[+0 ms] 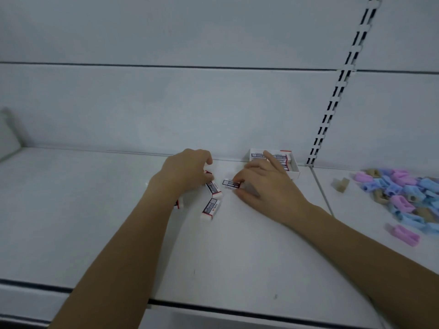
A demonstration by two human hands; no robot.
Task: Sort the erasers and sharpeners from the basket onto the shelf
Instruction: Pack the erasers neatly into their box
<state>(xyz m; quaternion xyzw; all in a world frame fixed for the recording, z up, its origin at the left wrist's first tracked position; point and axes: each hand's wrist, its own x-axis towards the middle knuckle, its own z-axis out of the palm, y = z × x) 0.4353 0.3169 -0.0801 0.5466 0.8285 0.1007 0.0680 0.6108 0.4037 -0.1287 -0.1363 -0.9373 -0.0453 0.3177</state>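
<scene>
- The right hand (261, 186) pinches the middle eraser (230, 183) between thumb and fingertips, low over the shelf (95, 210).
- The left hand (187, 172) is curled over a second eraser (214, 189). I cannot tell whether it actually grips it.
- A third eraser (211, 209) lies free just in front, and a fourth eraser (178, 204) peeks out beside the left wrist.
- Behind the right hand, a white box (294, 174) against the back panel holds a row of erasers, probably where the loose ones belong.
- The sharpeners (403, 193) lie heaped on the next shelf section to the right, well apart, so that sort looks largely done.
- The basket is out of view, so what remains in it cannot be judged. At least four erasers still need placing.
</scene>
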